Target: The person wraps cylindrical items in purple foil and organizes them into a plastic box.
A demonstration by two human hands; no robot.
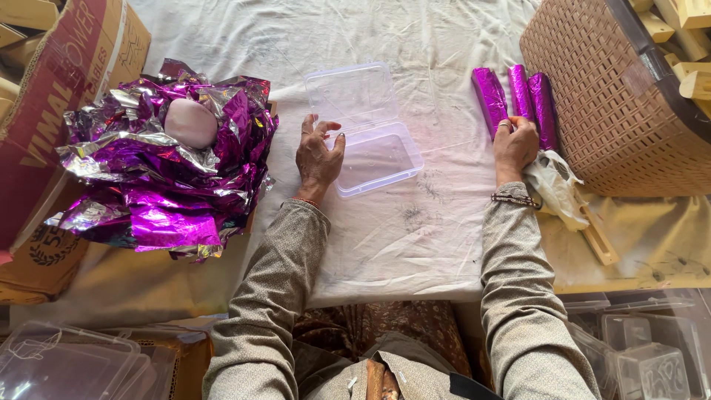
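A clear plastic box (374, 159) lies on the white cloth with its hinged lid (349, 94) folded back. My left hand (317, 157) rests against the box's left side, fingers spread. Three purple foil-wrapped sticks (518, 100) lie side by side to the right. My right hand (515, 144) sits on their near ends, fingers curled over them; whether it grips one I cannot tell.
A heap of purple foil sheets (167, 167) with a pale round stone (190, 123) on top lies at the left, beside a cardboard box (67, 81). A woven brown basket (618, 104) stands at the right. Crumpled plastic (554, 185), a wooden strip (598, 238) and stacked clear boxes (644, 348) are nearby.
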